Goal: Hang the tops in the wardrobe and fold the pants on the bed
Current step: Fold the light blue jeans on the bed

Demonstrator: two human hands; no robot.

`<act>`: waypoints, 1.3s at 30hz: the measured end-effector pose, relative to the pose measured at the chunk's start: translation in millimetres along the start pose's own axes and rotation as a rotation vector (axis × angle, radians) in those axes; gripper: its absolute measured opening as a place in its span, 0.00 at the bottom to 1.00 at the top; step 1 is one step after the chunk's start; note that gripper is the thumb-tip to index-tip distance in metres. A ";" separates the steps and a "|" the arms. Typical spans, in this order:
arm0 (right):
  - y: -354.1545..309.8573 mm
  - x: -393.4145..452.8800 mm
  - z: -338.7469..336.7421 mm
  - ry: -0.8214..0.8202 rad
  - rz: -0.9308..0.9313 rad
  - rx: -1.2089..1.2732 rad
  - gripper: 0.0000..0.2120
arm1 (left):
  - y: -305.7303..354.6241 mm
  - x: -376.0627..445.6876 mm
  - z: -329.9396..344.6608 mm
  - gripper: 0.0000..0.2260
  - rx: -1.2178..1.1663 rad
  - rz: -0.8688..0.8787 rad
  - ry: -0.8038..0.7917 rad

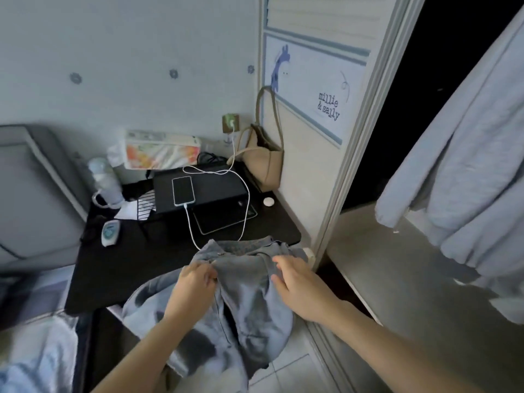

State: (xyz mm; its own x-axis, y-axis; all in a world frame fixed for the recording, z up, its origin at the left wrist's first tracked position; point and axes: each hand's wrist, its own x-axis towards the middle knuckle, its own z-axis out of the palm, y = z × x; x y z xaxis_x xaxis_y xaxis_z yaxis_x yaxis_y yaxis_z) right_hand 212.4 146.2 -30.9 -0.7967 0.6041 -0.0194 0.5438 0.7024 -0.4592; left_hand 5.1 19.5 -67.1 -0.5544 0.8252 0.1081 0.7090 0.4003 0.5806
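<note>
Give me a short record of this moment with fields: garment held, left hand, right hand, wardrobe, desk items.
garment held: grey-blue denim garment, bunched, hanging above the floor
left hand: left hand grips the garment's upper edge
right hand: right hand rests on the garment, fingers partly curled; grip unclear
wardrobe: wardrobe open, a light blue top hanging inside
desk items: phone on charging cable, beige bag, bottle

Phone (183,190) charging atop black box (207,188)

faded blue-grey jeans (243,293), black desk (136,265), beige bag (266,163).
</note>
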 end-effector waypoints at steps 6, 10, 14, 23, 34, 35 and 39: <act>-2.5 72.2 27.7 -0.027 0.014 -0.123 0.24 | -80.5 12.2 -12.2 0.10 -0.055 -0.329 -0.137; 15.6 132.1 45.9 -0.217 0.346 -0.112 0.26 | -134.2 40.0 -6.4 0.15 0.036 -0.487 -0.369; 36.4 178.5 60.9 -0.385 0.597 -0.060 0.30 | -155.4 75.7 5.3 0.17 0.265 -0.522 -0.519; 63.4 215.1 78.9 -0.434 0.880 -0.093 0.24 | -180.7 122.8 8.7 0.27 -0.219 -0.698 -0.604; 58.7 218.1 65.2 -0.404 1.016 0.123 0.18 | -113.0 136.1 -58.1 0.20 -1.373 -0.602 -0.402; 60.5 219.4 62.6 -0.344 1.053 0.277 0.19 | -113.6 134.1 -65.1 0.21 -1.427 -0.611 -0.368; 66.9 224.5 45.1 -0.089 1.194 0.629 0.19 | -119.1 131.5 -80.1 0.18 -1.462 -0.654 -0.301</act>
State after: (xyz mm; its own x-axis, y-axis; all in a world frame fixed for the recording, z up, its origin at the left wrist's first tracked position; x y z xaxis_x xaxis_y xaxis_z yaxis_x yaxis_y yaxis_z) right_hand 58.0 311.8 -106.0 0.0460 0.6767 -0.7348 0.7173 -0.5343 -0.4472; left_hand -187.1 48.4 -57.3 -0.3533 0.7898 -0.5014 -0.6916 0.1404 0.7085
